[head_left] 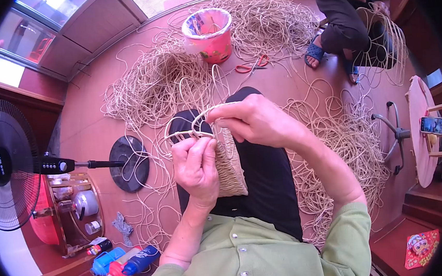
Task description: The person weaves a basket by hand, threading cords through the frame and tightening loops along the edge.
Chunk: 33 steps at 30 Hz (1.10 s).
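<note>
A woven cord piece point(230, 171), beige and tightly ribbed, rests across my lap, its upper end between my hands. My left hand point(196, 168) is closed at its top edge, pinching the woven cord there. Just above and to the right, my right hand point(253, 119) pinches a strand of beige cord point(197, 120) that loops over toward the left hand. More loose loops stick up beyond the weave. The fingers partly hide where the strands cross.
Large heaps of loose cord point(269, 25) cover the floor ahead and to the right. A pink bucket point(214, 55) and red-handled scissors point(252, 65) lie beyond my knees. A standing fan point(5, 165) is at left. Another person point(344, 19) sits at upper right, handling cord.
</note>
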Available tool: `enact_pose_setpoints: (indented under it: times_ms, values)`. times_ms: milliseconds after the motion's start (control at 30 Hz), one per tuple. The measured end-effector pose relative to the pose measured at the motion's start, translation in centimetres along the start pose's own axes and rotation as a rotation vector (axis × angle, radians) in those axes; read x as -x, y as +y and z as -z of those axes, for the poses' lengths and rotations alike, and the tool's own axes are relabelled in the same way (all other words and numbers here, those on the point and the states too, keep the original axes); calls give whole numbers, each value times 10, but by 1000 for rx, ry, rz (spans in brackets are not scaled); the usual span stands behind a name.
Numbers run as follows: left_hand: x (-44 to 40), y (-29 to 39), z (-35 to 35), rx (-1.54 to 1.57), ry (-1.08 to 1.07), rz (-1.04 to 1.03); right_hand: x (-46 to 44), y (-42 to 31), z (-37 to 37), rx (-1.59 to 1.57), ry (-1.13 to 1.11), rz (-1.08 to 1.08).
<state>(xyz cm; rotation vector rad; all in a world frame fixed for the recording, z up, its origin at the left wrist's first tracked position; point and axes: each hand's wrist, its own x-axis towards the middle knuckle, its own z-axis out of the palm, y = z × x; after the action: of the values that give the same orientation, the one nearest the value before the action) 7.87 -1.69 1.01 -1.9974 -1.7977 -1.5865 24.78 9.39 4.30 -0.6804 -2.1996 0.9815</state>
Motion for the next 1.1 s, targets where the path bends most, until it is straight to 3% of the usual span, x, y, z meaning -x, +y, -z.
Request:
enact_pose_setpoints:
  times_ms: [67,167,300,400,500,600,633,700,800,900,933,1000,1067,1100]
  values:
    - [6,0,-1,-24,-43,6,-13,-13,14,-329,-326,-242]
    - [5,5,1,-28,-104,-7,-24,2,17,-550,-540,-419]
    - [11,2,-7,-48,-109,-20,-22,4,28,-573,-526,-517]
    - [10,2,-25,-73,-83,-93,-14,-2,33,-334,-415,-495]
    - [5,4,-38,-43,-91,-168,6,1,39,-331,-347,-540]
    - [-5,4,-46,14,-124,-290,44,13,16,-573,-24,-602]
    - [-11,4,-46,43,-175,-362,58,14,3,-808,143,-583]
    - [-31,6,-44,95,-267,-502,87,7,-20,-1567,350,-452]
    - [-58,5,-39,150,-379,-685,99,-31,-38,-1909,423,-171]
    - [-83,-9,-20,120,-456,-757,127,-68,-21,-1983,345,73]
    - [-90,-17,-13,117,-473,-755,151,-71,-21,-1890,692,59]
    - [-100,-31,3,120,-487,-758,196,-71,17,-1745,863,306]
    - [-93,-36,7,193,-547,-755,272,-49,68,-1528,977,320]
    - [-88,-36,7,235,-578,-756,306,-34,84,-1490,1143,299]
